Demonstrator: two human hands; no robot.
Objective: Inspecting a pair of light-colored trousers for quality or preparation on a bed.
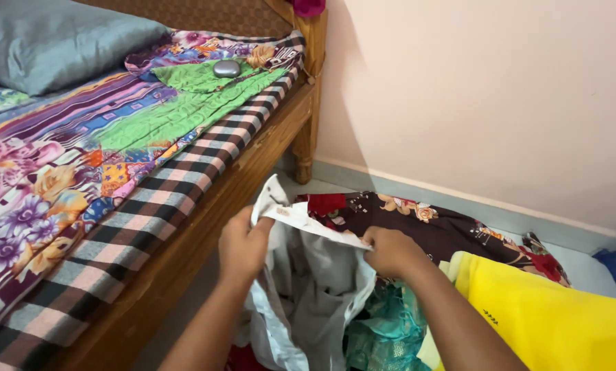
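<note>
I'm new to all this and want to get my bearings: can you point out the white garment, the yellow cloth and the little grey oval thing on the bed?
white garment point(322, 275), head view, on its hanging body.
yellow cloth point(555, 309), head view, on its broad middle.
grey oval thing point(226, 69), head view, on its top.

Room evenly bright, soft daylight-like light, no harsh glare. Faint sheen on grey pillow point(54, 41) and on small silver oval object point(226, 68) on bedspread point(81, 158). Bedpost point(310, 89) casts soft diagonal shadow across pink wall point(486, 89). Deep shade under bed frame point(205, 227). Colours saturated. Focus sharp at centre; slight softness and wide-angle stretch toward corners. No motion blur.
</note>
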